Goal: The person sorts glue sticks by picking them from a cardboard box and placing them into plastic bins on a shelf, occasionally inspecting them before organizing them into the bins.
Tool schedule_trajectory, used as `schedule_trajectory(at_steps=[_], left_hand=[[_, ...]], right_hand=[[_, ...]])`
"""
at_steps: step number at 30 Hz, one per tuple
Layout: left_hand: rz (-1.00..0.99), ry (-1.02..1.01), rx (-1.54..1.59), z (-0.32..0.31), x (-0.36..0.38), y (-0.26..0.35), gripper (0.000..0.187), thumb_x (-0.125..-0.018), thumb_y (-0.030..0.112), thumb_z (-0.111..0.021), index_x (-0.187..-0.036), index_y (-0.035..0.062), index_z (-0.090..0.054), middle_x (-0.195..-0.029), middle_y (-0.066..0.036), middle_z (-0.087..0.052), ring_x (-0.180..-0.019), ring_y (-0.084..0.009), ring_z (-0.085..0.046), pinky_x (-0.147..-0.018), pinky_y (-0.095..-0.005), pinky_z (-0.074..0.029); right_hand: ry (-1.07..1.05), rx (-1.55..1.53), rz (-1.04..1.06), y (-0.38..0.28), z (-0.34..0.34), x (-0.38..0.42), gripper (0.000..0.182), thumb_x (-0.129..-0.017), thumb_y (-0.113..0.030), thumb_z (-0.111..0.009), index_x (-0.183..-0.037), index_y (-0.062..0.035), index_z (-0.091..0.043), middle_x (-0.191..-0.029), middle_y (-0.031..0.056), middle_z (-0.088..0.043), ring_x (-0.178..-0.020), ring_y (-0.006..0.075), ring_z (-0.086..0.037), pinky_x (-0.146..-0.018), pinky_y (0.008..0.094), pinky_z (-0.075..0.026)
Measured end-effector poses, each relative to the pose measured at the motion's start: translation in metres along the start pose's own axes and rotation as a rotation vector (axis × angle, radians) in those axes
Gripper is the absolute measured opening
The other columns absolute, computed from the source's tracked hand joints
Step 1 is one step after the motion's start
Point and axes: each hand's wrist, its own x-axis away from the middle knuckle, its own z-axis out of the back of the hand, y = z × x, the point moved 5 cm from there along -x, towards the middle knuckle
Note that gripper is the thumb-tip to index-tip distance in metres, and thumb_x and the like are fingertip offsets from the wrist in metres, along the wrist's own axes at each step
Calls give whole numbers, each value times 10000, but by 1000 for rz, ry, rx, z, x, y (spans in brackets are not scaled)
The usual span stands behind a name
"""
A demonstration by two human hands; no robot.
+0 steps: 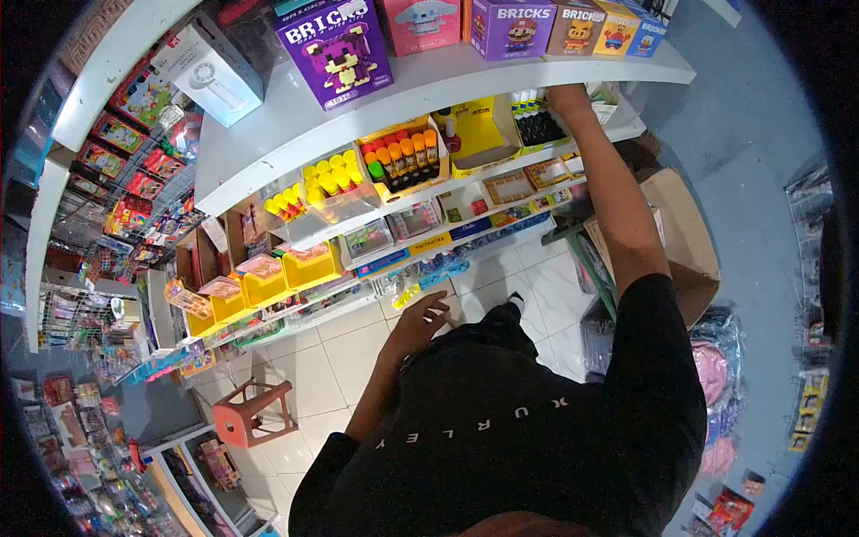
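Observation:
My right arm stretches up to the shelf, and my right hand (pixel 567 98) reaches in under the white top board, so its fingers are hidden. Beside it stands a box of glue bottles with black caps (pixel 540 128). To the left of those sits a yellow display box (pixel 478 130), mostly bare inside. A box of orange-capped glue tubes (pixel 404 157) and a clear bin of yellow-capped tubes (pixel 333 182) follow further left. My left hand (pixel 419 322) hangs low by my body, fingers apart, holding nothing.
Boxes marked BRICKS (pixel 512 29) line the top board (pixel 447 76), with a handheld fan box (pixel 210 76) at its left end. Yellow bins (pixel 309 266) sit on lower shelves. A red stool (pixel 255 413) stands on the tiled floor; a cardboard box (pixel 684 233) is at right.

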Motion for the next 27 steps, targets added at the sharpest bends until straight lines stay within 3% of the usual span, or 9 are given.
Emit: schedule_trajectory(at_steps=[6, 13, 18, 24, 27], left_hand=[[-33, 10, -8, -1, 2, -6, 479, -936, 229, -640, -1362, 66, -496, -1117, -121, -671, -886, -211, -673, -801, -352, -550], [9, 8, 6, -6, 4, -5, 468, -935, 230, -641, -1354, 74, -502, -1115, -120, -676, -891, -217, -679, -800, -355, -552], [52, 13, -11, -9, 5, -8, 470, -918, 185, -660, -1350, 58, -522, -1116, -113, -681, -866, -190, -674, -746, -326, -556], [33, 25, 5, -10, 8, -6, 474, -912, 189, -668, -1345, 58, -526, -1106, -109, -683, -848, -187, -672, -735, -324, -554], [-11, 38, 8, -5, 10, 1, 469, -909, 201, -673, -1333, 55, -535, -1094, -107, -683, -845, -184, -663, -746, -327, -547]], right_hand=[[-83, -62, -28, -4, 10, -1, 458, -925, -156, -462, -1367, -34, -459, -1410, 245, -454, -1286, 387, -466, -1062, 467, -408], [70, -13, 42, -10, 20, -8, 369, -873, -126, -505, -1225, -42, -574, -1260, 237, -567, -1189, 393, -533, -992, 472, -443], [39, -69, 30, -6, 13, -13, 327, -867, -143, -514, -1159, -39, -616, -1182, 233, -619, -1136, 392, -569, -958, 483, -455], [178, -41, 72, -17, 24, -7, 401, -889, -199, -518, -1266, -68, -559, -1279, 221, -569, -1216, 392, -518, -1003, 500, -434], [-119, 44, -53, -43, 56, 6, 479, -935, -207, -466, -1397, -79, -451, -1471, 197, -405, -1362, 360, -381, -1127, 447, -332]])
